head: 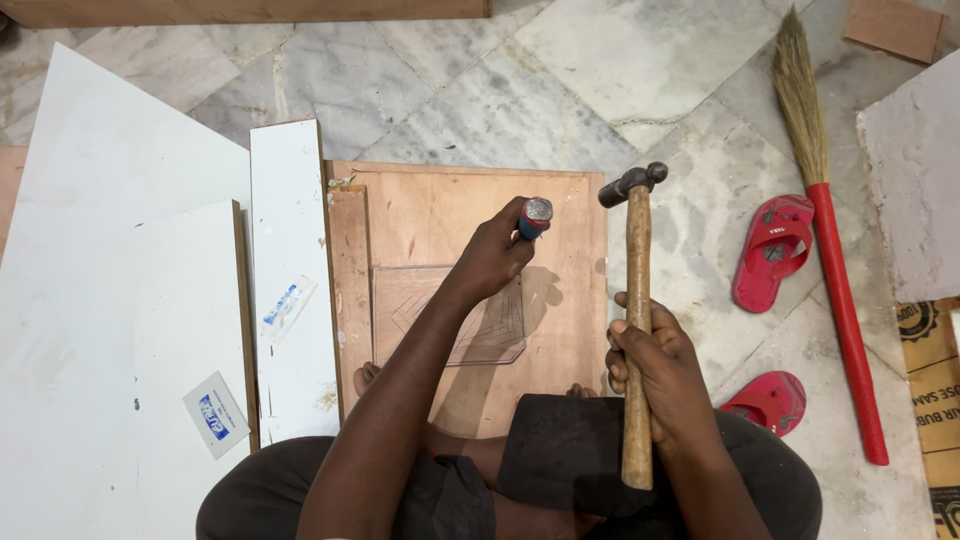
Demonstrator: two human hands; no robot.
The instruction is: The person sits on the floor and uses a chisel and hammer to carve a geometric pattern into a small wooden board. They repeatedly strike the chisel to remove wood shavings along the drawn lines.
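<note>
Nearest the camera, the person's dark-clothed lap (560, 470) fills the lower edge of the view, with bare toes showing at the near edge of a plywood board (470, 300) laid flat on the marble floor (520, 90).

Right hand (650, 360): fingers wrapped tight round the wooden handle of a hammer (637, 320), gripping at about mid-length. Hammer stands upright in the view, its dark metal head at the far end, raised clear of the board and just right of the chisel top.

Left hand (490, 255): closed round a chisel (534, 216) with a red and blue grip and a grey metal cap. Chisel is held over the middle of the board; the blade is hidden by the hand, so contact with the wood cannot be confirmed.

Board surface: a faint angular outline with nested lines is scored into it, just beneath the left hand. A narrow wooden strip (348, 290) lies along the board's left edge.

Left of the board: a white laminate plank (290, 280) bearing a blue-and-white label, then larger white sheets (110, 300).

Right of the board: two red sandals (772, 250), well apart from each other, and a grass broom (825, 200) with a red handle lying beside them. Cardboard (935, 380) sits at the right edge.
</note>
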